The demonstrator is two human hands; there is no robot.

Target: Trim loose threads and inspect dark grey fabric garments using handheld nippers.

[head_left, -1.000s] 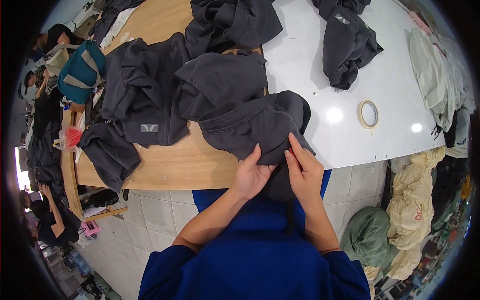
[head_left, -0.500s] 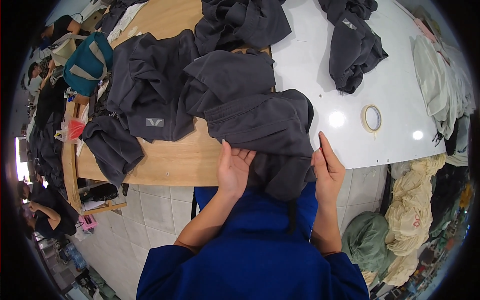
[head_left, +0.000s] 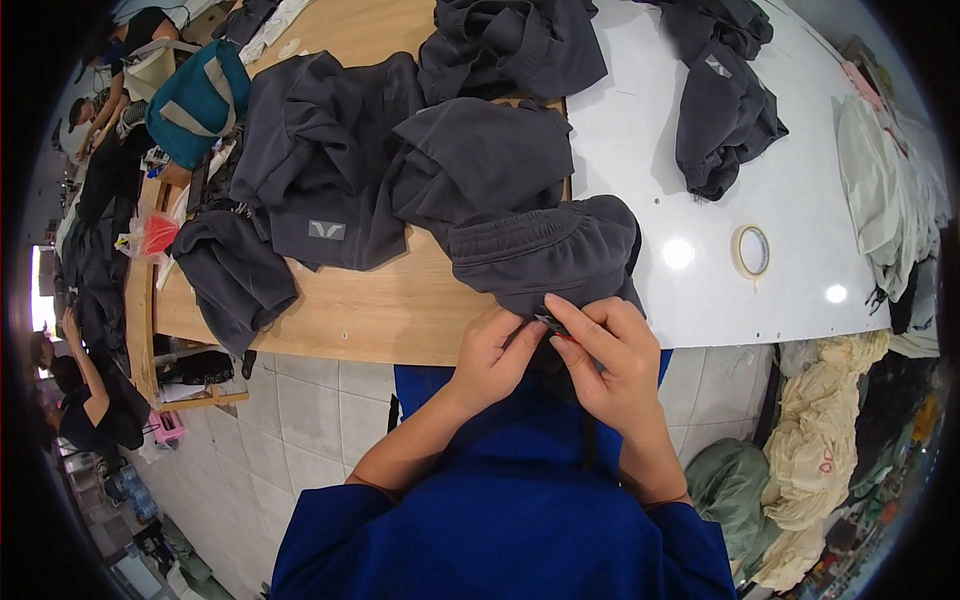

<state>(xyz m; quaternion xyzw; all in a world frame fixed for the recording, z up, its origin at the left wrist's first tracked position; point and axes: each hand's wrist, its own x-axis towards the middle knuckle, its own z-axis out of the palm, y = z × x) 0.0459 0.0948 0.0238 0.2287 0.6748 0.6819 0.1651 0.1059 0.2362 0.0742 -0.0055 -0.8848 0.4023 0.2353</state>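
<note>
Dark grey trousers (head_left: 545,250) with a gathered elastic waistband lie at the table's front edge, part of them hanging over it towards my lap. My left hand (head_left: 492,352) is closed on a fold of this cloth, thumb and fingers pinched together. Right beside it, my right hand (head_left: 618,362) is closed around a small dark tool (head_left: 552,324) with a red part. Its tip meets the cloth by my left fingertips. Most of the tool is hidden by the fingers, so its exact kind is unclear.
More dark grey garments (head_left: 320,160) lie heaped on the wooden tabletop (head_left: 390,330). On the white board (head_left: 700,300) are a tape roll (head_left: 750,251) and another dark garment (head_left: 730,120). A teal bag (head_left: 200,105) sits at far left. Cream cloth bundles (head_left: 815,430) stand at right. Other people are at left.
My hands have come together at the cloth; the right moved left with the tool, while the left shifted right and took a pinch. The trousers' waistband is now more bunched.
</note>
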